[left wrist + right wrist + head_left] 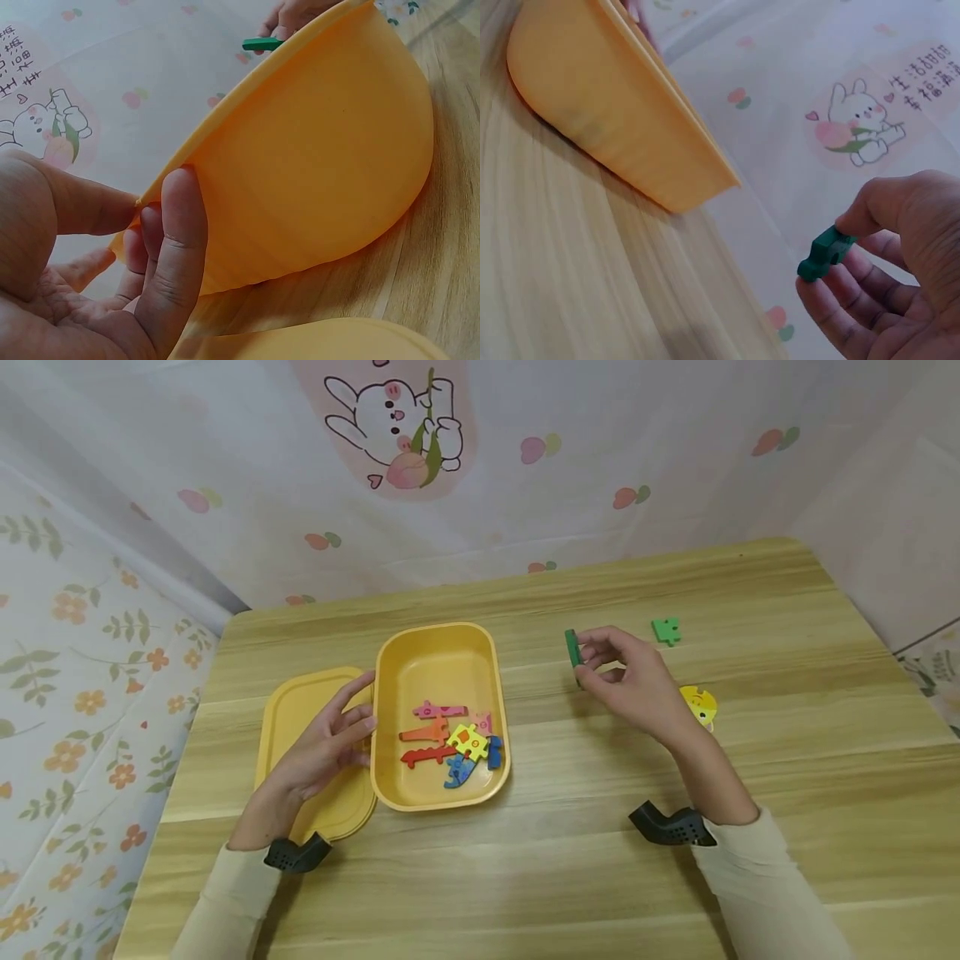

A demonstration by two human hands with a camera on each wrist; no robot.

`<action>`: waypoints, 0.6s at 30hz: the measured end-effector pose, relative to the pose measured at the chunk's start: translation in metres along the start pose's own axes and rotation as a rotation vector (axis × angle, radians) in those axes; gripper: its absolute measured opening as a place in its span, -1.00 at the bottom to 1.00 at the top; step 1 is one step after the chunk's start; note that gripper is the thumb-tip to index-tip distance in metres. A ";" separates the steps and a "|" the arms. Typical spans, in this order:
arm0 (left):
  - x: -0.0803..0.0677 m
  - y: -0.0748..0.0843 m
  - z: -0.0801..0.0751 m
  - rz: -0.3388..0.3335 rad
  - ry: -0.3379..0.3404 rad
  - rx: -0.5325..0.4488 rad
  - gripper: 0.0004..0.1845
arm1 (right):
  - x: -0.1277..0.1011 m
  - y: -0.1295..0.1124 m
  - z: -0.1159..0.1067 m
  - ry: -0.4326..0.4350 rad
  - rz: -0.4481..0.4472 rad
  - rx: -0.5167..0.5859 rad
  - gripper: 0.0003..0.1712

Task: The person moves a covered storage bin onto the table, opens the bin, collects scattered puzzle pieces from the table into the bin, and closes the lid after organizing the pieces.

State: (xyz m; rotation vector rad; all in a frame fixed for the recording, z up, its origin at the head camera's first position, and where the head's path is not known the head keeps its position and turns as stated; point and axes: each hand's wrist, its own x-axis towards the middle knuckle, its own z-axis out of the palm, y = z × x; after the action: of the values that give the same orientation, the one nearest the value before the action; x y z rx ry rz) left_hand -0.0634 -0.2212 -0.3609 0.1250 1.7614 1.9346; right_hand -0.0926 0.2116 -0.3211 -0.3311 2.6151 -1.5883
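Observation:
My left hand (330,747) is at the left side of a yellow plastic box (441,802), gripping its rim, with one digit along the outer wall (315,165). Inside the box lie several colourful animal puzzle pieces: pink, orange and red ones, a yellow piece (468,742) and blue ones (459,770). To the right of the box, my right hand (626,672) pinches a dark green puzzle piece (826,251) between thumb and fingers, raised above the table. In the head view that piece (573,648) appears edge-on.
A yellow lid (318,693) lies flat on the wooden table (555,860), partly under my left hand and beside the box. A light green puzzle piece (666,630) lies beyond my right hand. A yellow animal-face piece (697,703) sits by the right wrist. Patterned curtain (495,518) borders the table.

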 end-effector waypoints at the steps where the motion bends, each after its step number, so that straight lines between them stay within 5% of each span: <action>1: 0.000 0.000 0.000 0.000 0.001 0.000 -0.23 | 0.001 0.000 0.002 -0.002 0.002 0.017 -0.58; 18: 0.000 0.001 -0.001 -0.007 0.003 -0.003 -0.23 | 0.000 -0.010 0.017 -0.069 0.026 0.098 -0.58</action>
State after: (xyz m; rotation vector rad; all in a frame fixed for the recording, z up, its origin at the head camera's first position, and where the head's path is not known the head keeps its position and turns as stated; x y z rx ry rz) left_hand -0.0640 -0.2220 -0.3602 0.1144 1.7585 1.9331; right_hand -0.0886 0.1929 -0.3203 -0.3376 2.4710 -1.6579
